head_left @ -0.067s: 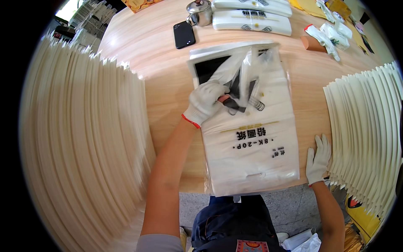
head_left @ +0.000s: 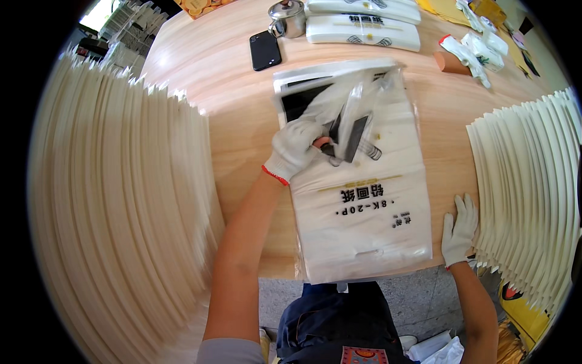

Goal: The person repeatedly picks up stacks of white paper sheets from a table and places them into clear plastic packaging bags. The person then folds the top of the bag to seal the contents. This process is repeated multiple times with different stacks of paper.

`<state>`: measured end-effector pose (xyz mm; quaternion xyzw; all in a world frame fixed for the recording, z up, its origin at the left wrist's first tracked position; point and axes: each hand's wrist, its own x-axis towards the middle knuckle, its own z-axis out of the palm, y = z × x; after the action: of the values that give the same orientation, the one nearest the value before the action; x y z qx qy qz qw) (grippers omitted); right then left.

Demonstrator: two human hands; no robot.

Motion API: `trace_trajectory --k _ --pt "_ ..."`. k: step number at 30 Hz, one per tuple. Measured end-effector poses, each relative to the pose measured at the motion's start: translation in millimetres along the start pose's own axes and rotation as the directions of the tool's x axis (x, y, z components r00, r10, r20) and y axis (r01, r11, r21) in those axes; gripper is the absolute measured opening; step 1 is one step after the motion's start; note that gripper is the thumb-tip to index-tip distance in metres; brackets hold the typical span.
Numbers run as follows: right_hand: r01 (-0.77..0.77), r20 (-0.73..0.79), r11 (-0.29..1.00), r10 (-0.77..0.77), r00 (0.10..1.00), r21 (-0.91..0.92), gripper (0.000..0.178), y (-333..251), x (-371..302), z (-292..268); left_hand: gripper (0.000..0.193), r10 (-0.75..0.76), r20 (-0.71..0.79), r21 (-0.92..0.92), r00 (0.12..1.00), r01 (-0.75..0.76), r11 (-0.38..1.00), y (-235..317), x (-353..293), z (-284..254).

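A pile of clear plastic bags (head_left: 364, 242) with dark printing lies on the table in front of me. My left hand (head_left: 295, 145), in a white knit glove with a red cuff and bare fingertips at the thumb side, pinches the top bag's film (head_left: 348, 130) near the pile's far left part. That film is bunched up and folded, with black printed patches showing. My right hand (head_left: 461, 232), gloved alike, rests flat with fingers stretched at the table's near right edge. It is beside the right stack of white paper (head_left: 521, 188) and holds nothing.
A tall stack of paper (head_left: 121, 212) fills the left side. Farther back on the wooden table (head_left: 236, 103) are a black phone (head_left: 265, 50), a metal mug (head_left: 288, 19), folded bag bundles (head_left: 364, 33), and spare gloves (head_left: 467, 57) with a tissue pack (head_left: 485, 51).
The lifted bag film near my left hand has shifted slightly and its black patch has turned. My left hand keeps its pinch almost in place; the right hand has not moved.
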<state>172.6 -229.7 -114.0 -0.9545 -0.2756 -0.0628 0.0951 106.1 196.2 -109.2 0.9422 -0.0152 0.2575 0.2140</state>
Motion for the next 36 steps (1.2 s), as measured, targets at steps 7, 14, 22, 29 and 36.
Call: trace_trajectory --k 7,14,22,29,36 --pt "-0.005 -0.001 1.0 0.005 1.0 -0.008 0.047 -1 0 0 0.013 -0.002 0.031 0.129 1.0 -0.002 0.992 -8 -7 4" --pt "-0.001 -0.015 1.0 0.001 1.0 0.0 0.047 0 0 -1 0.034 -0.081 0.069 0.014 0.994 0.08 0.997 1 1 2" --pt "-0.001 -0.048 1.0 0.002 0.999 0.008 0.046 -3 0 -2 0.112 -0.319 0.014 0.18 0.947 0.312 0.933 -8 1 9" --pt "0.0 -0.071 1.0 0.0 0.997 0.004 0.045 -2 -1 -1 0.074 -0.19 -0.078 0.125 0.979 0.198 0.972 -4 -3 11" --pt "0.007 -0.097 0.999 -0.003 0.995 0.047 0.042 -1 0 0 0.02 -0.272 -0.175 -0.029 0.946 0.271 0.962 -14 -9 10"
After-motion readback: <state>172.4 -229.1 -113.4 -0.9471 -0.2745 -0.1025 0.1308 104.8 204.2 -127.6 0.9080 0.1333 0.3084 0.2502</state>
